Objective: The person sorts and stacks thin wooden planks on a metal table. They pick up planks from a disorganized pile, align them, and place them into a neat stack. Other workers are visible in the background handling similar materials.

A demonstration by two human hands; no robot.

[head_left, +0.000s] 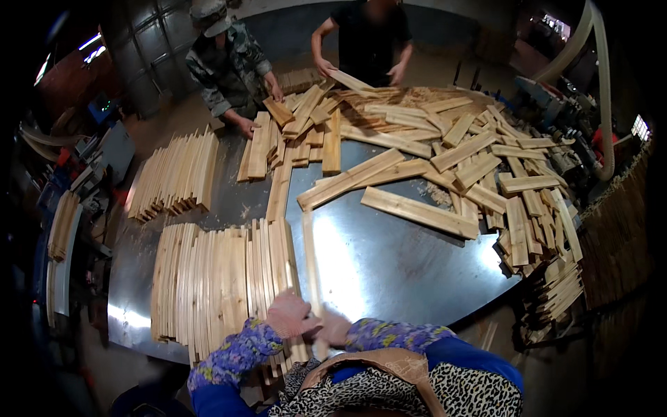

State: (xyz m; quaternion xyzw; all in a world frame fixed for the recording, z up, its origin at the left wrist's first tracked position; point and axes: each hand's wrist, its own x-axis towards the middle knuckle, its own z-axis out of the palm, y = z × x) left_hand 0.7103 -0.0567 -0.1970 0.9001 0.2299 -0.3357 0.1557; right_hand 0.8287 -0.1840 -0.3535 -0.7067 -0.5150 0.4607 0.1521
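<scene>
A long, narrow wooden board (pixel 310 260) is tilted on its edge in front of me, its near end close to my apron. My left hand (pixel 288 314), in a pink glove, is closed around it beside the row's right end. On the board's other side my right hand (pixel 333 328), also gloved, grips it low down; its fingers are slightly blurred and partly hidden. Immediately left stands a tight row of upright-edged wooden boards (pixel 215 285), packed side by side on the metal table (pixel 389 278).
Beyond lies a second row of boards (pixel 177 174). A loose heap of boards (pixel 472 160) covers the table's right and far side. Two co-workers stand across: one in a camouflage jacket (pixel 233 66) handling boards, another in a dark shirt (pixel 372 38) holding a board. Machinery (pixel 76 174) stands left.
</scene>
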